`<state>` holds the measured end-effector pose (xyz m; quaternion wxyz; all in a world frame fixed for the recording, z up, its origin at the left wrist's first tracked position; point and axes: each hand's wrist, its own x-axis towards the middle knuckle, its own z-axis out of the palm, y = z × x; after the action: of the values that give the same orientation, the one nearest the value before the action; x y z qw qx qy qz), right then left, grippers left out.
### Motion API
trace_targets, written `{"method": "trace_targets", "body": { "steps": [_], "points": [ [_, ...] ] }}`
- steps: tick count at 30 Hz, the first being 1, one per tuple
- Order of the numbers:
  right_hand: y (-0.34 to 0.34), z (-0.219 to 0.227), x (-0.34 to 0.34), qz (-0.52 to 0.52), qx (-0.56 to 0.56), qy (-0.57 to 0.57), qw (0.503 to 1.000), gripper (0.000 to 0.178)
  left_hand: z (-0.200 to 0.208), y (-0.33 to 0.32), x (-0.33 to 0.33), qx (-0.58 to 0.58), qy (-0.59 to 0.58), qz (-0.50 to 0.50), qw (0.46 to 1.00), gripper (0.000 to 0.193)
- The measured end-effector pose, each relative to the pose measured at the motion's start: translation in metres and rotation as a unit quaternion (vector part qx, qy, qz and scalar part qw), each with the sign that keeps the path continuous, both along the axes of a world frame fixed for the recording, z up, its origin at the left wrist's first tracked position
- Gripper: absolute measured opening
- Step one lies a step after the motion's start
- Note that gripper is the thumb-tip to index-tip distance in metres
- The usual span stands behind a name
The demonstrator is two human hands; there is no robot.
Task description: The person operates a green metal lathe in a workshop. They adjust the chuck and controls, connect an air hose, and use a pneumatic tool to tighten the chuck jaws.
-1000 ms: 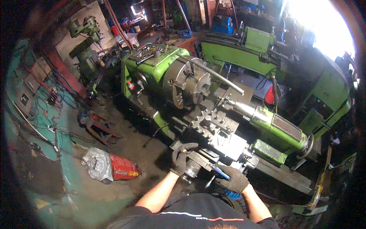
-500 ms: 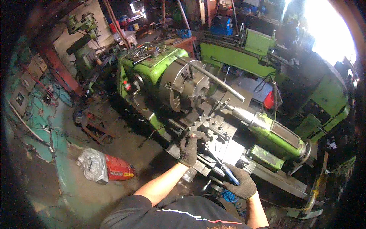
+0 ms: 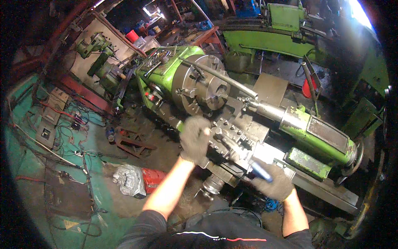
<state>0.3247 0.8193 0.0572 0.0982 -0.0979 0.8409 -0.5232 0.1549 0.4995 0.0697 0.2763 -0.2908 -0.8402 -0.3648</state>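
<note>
My left hand, in a dark knitted glove, hovers at the left of the lathe's tool post, below the chuck. Motion smears its fingers, so their pose is unclear. My right hand, gloved alike, is closed round a blue-handled tool to the right of the cross slide. The tool's front end points up-left towards the tool post and is blurred. A lever handle lies across the top of the tool post. The big grey chuck has a long metal bar standing out from it.
The lathe's green tailstock is at the right, the headstock at the upper left. On the floor to the left lie a red container and a grey plastic bag. A red bucket stands behind the lathe.
My left hand has lifted away from the tool post, up and to the left. My right hand still grips the blue-handled tool. The view has shifted and tilted.
</note>
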Motion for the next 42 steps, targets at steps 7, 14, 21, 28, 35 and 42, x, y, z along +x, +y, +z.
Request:
{"method": "trace_targets", "body": {
  "steps": [7,14,21,28,35,42],
  "points": [
    [0.017,0.008,-0.110,-0.106,0.091,0.054,0.989,0.072,0.073,-0.006,-0.208,-0.322,0.151,0.079,0.931,0.068],
    [-0.044,-0.013,-0.233,-0.020,0.188,-0.016,0.982,0.065,0.074,0.012,-0.269,-0.441,0.003,0.114,0.890,0.058],
    [-0.079,-0.053,-0.285,-0.023,0.249,-0.039,0.967,0.063,0.073,0.023,-0.269,-0.401,-0.001,0.114,0.909,0.041],
    [-0.095,-0.075,-0.313,-0.015,0.280,-0.011,0.960,0.061,0.043,0.013,-0.311,-0.406,-0.019,0.141,0.902,0.027],
    [-0.097,-0.081,-0.326,0.039,0.325,-0.006,0.945,0.058,0.037,0.016,-0.313,-0.397,0.010,0.141,0.907,0.027],
    [-0.103,-0.097,-0.332,-0.033,0.248,0.046,0.967,0.054,0.037,0.016,-0.308,-0.363,0.018,0.146,0.920,0.023]
  ]
}}
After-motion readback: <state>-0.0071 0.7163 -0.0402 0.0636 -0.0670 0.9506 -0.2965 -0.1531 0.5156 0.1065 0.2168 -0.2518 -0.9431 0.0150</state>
